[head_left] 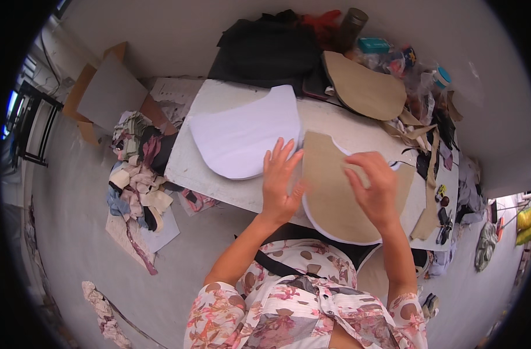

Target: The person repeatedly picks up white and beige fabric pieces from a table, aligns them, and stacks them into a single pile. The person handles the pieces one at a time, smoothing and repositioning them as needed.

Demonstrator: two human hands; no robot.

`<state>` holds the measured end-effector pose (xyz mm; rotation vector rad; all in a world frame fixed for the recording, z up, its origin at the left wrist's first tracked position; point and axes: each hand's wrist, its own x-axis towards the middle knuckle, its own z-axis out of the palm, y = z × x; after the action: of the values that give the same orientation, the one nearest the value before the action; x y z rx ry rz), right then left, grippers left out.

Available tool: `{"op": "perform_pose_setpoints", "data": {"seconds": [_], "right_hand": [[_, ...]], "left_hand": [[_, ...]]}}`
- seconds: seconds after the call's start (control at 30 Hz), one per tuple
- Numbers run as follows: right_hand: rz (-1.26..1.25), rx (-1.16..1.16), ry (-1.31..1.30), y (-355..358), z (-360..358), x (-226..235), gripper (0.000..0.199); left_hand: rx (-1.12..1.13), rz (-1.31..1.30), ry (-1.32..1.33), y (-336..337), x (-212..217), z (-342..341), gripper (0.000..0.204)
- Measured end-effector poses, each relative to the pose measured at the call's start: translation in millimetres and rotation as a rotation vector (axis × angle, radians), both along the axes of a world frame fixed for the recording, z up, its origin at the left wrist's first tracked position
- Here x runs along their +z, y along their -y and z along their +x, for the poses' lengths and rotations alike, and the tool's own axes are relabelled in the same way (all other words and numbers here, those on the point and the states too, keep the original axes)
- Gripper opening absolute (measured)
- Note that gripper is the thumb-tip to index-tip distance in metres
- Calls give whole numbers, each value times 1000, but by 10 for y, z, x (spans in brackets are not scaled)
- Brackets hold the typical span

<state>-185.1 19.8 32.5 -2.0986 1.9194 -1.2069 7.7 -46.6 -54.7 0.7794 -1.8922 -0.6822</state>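
Observation:
My left hand (283, 185) is open, its fingers spread. It lies between a stack of white cut fabric pieces (242, 131) and a khaki fabric piece (332, 200), with the thumb side at the khaki edge. The khaki piece rests on a white layer (313, 224) whose edge shows along its curved side. Above the khaki piece my right hand (375, 189) is raised with bent fingers. A gap shows between its thumb and forefinger, and nothing is visible in it.
Black fabric (268, 52) and another khaki piece (364, 87) lie at the table's back. Behind them stand a dark jar (353, 26) and plastic bags (419, 84). Small scissors (444, 230) lie at the right. Fabric scraps (140, 195) and a cardboard box (111, 90) are on the left.

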Motion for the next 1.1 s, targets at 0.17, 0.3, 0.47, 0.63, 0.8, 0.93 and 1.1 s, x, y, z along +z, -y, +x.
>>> {"op": "perform_pose_setpoints", "data": {"seconds": [0.17, 0.3, 0.47, 0.63, 0.8, 0.93, 1.1], "right_hand": [[180, 432, 37, 1086, 1192, -455, 21], [199, 280, -200, 1544, 1671, -871, 19], [318, 347, -160, 1765, 1637, -1060, 10], [408, 357, -104, 1767, 1597, -980, 14], [395, 300, -48, 1801, 1498, -928, 16], [429, 239, 462, 1985, 1034, -887, 20], [276, 304, 1270, 1993, 163, -373, 19]], "left_hand": [[440, 110, -303, 262, -189, 793, 27], [632, 252, -474, 545, -278, 1221, 29], [705, 292, -383, 725, -320, 1530, 31], [618, 152, -134, 954, -377, 1475, 33], [656, 161, 467, 987, -533, 1360, 48], [665, 154, 601, 974, -669, 1365, 53], [685, 131, 672, 1032, -844, 1403, 55]]}}
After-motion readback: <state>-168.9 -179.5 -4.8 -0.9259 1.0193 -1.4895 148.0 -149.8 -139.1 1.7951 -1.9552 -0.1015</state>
